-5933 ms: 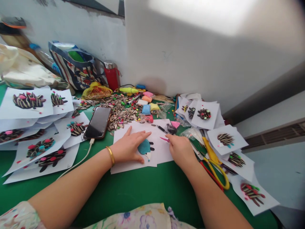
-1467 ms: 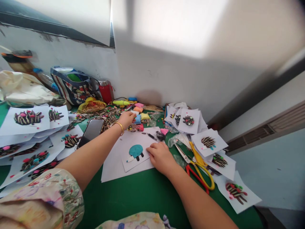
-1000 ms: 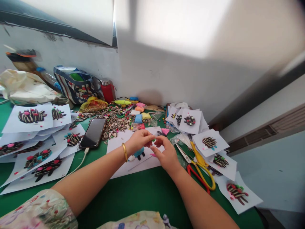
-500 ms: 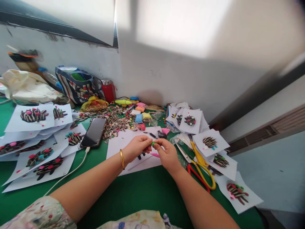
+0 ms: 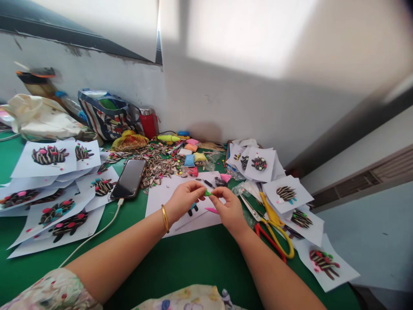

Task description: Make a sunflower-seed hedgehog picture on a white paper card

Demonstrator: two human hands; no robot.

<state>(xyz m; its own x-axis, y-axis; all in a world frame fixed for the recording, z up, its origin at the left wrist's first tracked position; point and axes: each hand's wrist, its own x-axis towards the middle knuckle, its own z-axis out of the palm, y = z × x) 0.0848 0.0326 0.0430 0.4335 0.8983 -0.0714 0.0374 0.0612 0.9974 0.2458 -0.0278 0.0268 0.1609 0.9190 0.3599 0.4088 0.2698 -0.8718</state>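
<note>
High beyond the fingers (image 5: 197, 188), a bright patch of light nearly bleaches the pale wall (image 5: 238, 38), a soft shadow edge slanting below it. Nearer than them, the green tabletop (image 5: 193, 254) is dimmer; far up to their right, the corner blackens.

table (image 5: 180, 262): green | lump (image 5: 208, 193): green (livelier shade) | bangle (image 5: 165, 218): gold | bag (image 5: 106, 115): blue-white striped

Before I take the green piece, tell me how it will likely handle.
The green piece is likely soft: it looks unevenly shaped, pinched between the left hand and right hand. Being so small against the hands, it is probably light. Its uneven outline suggests it may not roll freely.
</note>
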